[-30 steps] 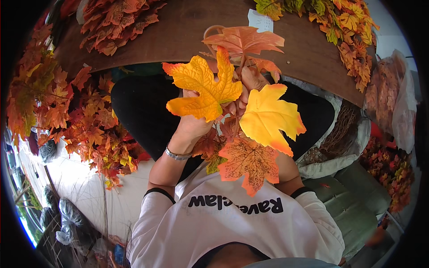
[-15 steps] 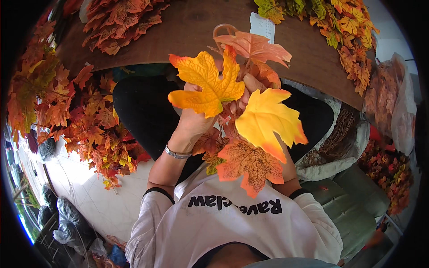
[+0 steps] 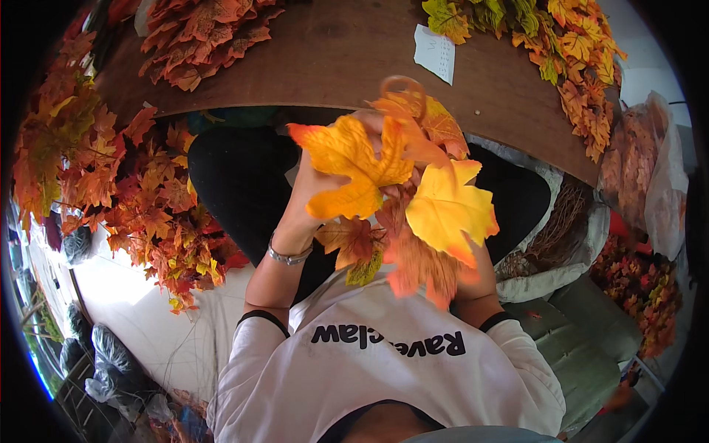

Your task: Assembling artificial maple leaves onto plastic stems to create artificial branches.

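Observation:
Above my lap, my two hands hold a bunch of artificial maple leaves [image 3: 450, 210] in orange, yellow and rust red. My left hand [image 3: 312, 188], a silver band on its wrist, is closed at the bunch's stems, its fingers partly behind a big orange-yellow leaf [image 3: 362, 166]. My right hand [image 3: 416, 177] is closed at the middle of the bunch, mostly hidden by the leaves. A brown looped stem [image 3: 405, 92] sticks up at the far end. Below hang darker red leaves and a small green-yellow one [image 3: 365, 269].
A brown wooden table [image 3: 332, 66] curves ahead, bearing a paper slip [image 3: 434, 53], a pile of rust leaves [image 3: 207, 37] and yellow-green leaves [image 3: 576, 44]. More leaf bunches [image 3: 170, 214] hang at left. A white sack [image 3: 591, 251] with brown twigs [image 3: 557, 221] stands at right.
The bunch has turned and shifted slightly toward me; its looped stem has moved right and nearer. Some leaves are blurred by motion. Both hands remain at the bunch.

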Demonstrator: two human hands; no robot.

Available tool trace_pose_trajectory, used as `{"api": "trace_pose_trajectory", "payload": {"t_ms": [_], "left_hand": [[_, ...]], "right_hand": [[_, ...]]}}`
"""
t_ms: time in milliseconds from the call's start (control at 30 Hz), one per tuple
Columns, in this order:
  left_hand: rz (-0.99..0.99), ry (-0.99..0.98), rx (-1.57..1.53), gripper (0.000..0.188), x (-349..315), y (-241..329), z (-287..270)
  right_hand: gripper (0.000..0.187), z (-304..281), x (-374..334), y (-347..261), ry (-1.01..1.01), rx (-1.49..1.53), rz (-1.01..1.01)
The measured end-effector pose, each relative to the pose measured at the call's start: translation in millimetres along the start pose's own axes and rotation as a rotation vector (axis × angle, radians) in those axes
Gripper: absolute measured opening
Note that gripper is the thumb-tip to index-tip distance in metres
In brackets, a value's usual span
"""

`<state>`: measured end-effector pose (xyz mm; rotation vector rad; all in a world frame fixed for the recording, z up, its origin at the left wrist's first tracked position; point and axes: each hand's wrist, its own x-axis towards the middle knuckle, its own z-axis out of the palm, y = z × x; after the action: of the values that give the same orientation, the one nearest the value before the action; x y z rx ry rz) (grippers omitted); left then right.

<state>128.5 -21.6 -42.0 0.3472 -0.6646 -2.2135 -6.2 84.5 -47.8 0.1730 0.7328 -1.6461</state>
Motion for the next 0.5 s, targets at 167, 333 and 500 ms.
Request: {"api": "trace_pose_trajectory", "payload": {"t_ms": [167, 333, 500], "left_hand": [[0.368, -0.154, 1.168, 0.032, 18, 16, 1], [0.182, -0.085, 0.494, 0.020, 17, -2, -10], [0.239, -0.042, 0.312, 0.010, 22, -4, -2]], "right_hand": [[0.027, 8, 68, -10, 0.087, 0.082, -0.002], [0.028, -2, 45, 4, 0.157, 0.137, 0.015], [0.027, -6, 62, 15, -0.752, 0.133, 0.150]]}}
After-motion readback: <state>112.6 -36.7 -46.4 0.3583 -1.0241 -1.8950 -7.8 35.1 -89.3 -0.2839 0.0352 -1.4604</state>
